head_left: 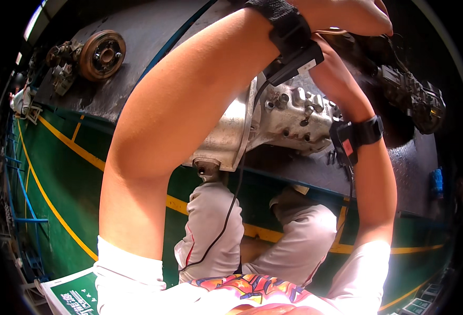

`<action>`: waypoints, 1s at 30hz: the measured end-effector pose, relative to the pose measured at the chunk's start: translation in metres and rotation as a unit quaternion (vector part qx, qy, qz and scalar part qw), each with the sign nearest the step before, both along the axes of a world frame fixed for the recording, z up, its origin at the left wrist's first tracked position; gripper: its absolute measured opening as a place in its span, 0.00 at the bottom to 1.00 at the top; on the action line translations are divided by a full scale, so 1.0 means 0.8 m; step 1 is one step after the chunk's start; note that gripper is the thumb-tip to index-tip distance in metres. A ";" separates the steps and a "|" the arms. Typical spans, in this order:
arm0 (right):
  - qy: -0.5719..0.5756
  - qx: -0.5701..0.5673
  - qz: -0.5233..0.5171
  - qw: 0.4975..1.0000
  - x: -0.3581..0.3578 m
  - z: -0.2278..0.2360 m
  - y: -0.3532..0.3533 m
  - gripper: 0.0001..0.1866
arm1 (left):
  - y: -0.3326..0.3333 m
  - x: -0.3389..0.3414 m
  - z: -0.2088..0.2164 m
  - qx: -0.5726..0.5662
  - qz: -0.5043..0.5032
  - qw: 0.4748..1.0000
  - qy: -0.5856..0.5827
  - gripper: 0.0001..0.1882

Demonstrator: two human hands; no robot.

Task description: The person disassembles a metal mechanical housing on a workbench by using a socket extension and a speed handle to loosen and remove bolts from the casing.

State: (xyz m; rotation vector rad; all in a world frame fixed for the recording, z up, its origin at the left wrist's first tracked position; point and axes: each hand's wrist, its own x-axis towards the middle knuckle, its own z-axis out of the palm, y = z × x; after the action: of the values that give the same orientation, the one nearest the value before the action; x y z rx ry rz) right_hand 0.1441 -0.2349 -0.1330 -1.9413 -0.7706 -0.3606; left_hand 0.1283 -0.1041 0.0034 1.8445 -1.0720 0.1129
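Note:
Both my arms reach up to the top edge, where the hands overlap above the far side of a silver-grey gearbox housing (294, 123). My left hand (350, 16) bends over at the wrist, its fingers mostly cut off by the top edge or turned away. Just beneath it, my right hand (334, 68) angles up to the left, its fingertips hidden behind the left hand. Whether either hand holds anything cannot be seen. The housing, lying on the dark metal workbench (321, 176), has a wide bell end partly covered by my left forearm and bolt holes and studs toward its right.
A rusty brake drum assembly (103, 55) sits at the bench's far left. Dark mechanical parts (413, 97) and a blue cylindrical object (437, 182) are on the right. Black cables (226, 223) hang from wrist-strapped boxes. Below lies a green floor (68, 173) with yellow lines.

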 end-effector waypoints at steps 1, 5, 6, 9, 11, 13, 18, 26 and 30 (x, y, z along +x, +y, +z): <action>-0.023 -0.003 0.024 0.999 -0.004 0.000 0.012 0.18 | 0.011 -0.003 0.007 -0.005 0.022 1.000 0.001 0.15; 0.206 0.162 0.135 0.956 -0.037 0.011 0.011 0.17 | 0.013 0.008 0.002 0.006 0.085 0.994 -0.069 0.15; 0.206 0.160 0.145 0.955 -0.037 0.011 0.007 0.17 | 0.014 0.011 0.004 0.007 0.095 0.993 -0.071 0.15; 0.201 0.136 0.133 0.961 -0.031 -0.001 -0.037 0.17 | 0.007 0.025 -0.001 0.037 0.040 0.995 -0.090 0.13; 0.204 0.139 0.077 0.966 -0.025 -0.001 -0.038 0.17 | 0.017 0.021 0.003 0.024 0.044 0.996 -0.076 0.13; 0.197 0.130 -0.019 0.972 -0.011 -0.003 -0.034 0.16 | 0.026 0.015 0.006 0.013 0.047 0.997 -0.063 0.13; 0.148 0.028 -0.089 0.985 0.036 -0.019 -0.041 0.18 | -0.010 0.032 -0.012 -0.041 -0.001 0.996 -0.078 0.13; 0.169 -0.266 -0.037 0.948 0.000 -0.006 0.013 0.22 | 0.022 0.044 -0.010 -0.065 0.033 0.997 -0.003 0.16; 0.168 -0.318 -0.072 0.930 0.017 -0.022 0.019 0.25 | 0.013 0.069 -0.009 -0.030 0.037 0.998 -0.035 0.17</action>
State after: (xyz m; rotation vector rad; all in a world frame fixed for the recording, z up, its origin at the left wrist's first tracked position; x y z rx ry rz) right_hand 0.1578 -0.2195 -0.1505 -2.5855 -0.5525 0.1694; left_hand 0.1838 -0.0940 -0.0038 1.8379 -1.0372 0.2528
